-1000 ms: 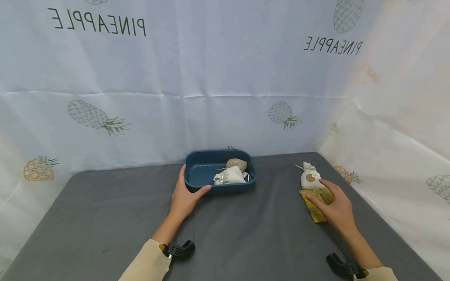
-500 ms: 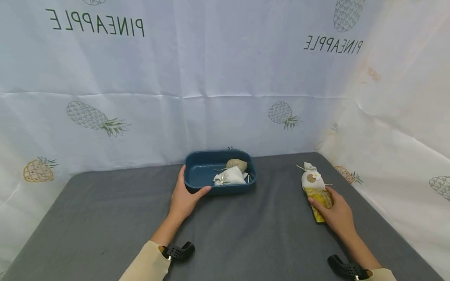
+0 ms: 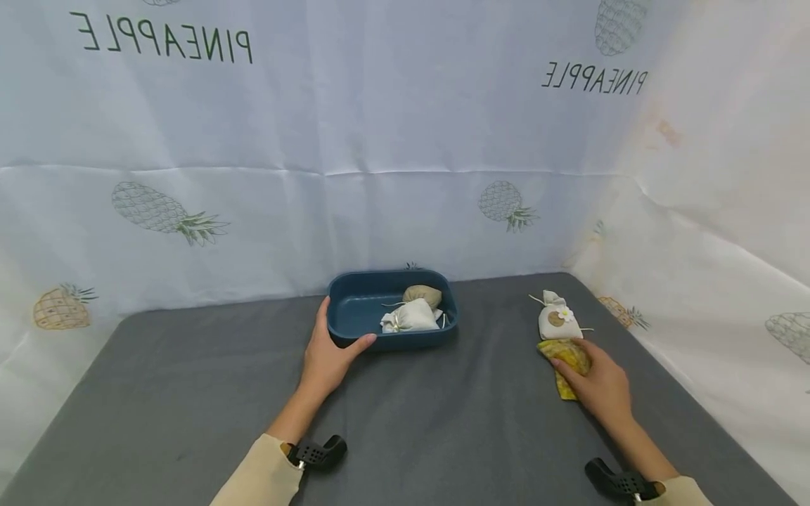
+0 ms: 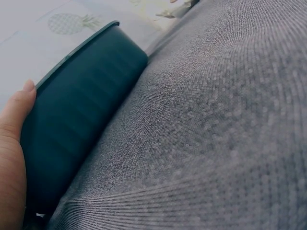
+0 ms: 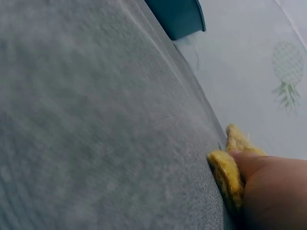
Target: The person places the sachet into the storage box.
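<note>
A: What is standing around the scene, starting from the biggest thing?

B: A white curtain printed with pineapples [image 3: 405,140] is hanging behind and at the right side. Below it the grey worktop [image 3: 443,422] is carrying everything.

A: And on the worktop?

B: A dark blue tray [image 3: 354,309] is sitting near the back, in the middle. A white pouch [image 3: 413,316] and a beige pouch [image 3: 422,295] are lying inside it, at its right end.

A: What are the hands doing?

B: The left hand [image 3: 328,355] is gripping the tray's left front corner, thumb on the front wall, fingers curled along the side. The right hand [image 3: 598,383] is pinching a yellow pouch [image 3: 565,355] on the worktop, well apart from the tray, at the right. Just behind it another white pouch with a flower [image 3: 555,322] is lying.
</note>
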Demonstrator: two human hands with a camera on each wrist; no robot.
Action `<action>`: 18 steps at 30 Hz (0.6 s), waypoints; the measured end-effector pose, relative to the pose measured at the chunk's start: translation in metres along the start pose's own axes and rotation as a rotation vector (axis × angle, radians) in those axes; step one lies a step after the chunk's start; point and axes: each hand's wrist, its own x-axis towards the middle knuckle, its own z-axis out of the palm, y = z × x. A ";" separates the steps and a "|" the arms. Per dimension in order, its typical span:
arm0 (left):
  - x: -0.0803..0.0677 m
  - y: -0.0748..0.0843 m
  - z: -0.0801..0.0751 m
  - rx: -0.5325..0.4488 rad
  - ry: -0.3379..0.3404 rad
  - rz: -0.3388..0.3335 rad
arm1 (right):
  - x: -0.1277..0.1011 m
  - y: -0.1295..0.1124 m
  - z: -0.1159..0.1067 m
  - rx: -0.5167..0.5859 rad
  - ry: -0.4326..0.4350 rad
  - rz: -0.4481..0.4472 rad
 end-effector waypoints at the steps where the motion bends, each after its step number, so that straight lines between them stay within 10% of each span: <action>1: 0.000 0.000 -0.001 0.002 0.005 0.001 | 0.001 -0.002 0.001 0.005 0.020 -0.031; 18: 0.001 0.000 0.000 0.022 0.002 -0.005 | -0.003 -0.001 0.010 0.143 0.109 -0.221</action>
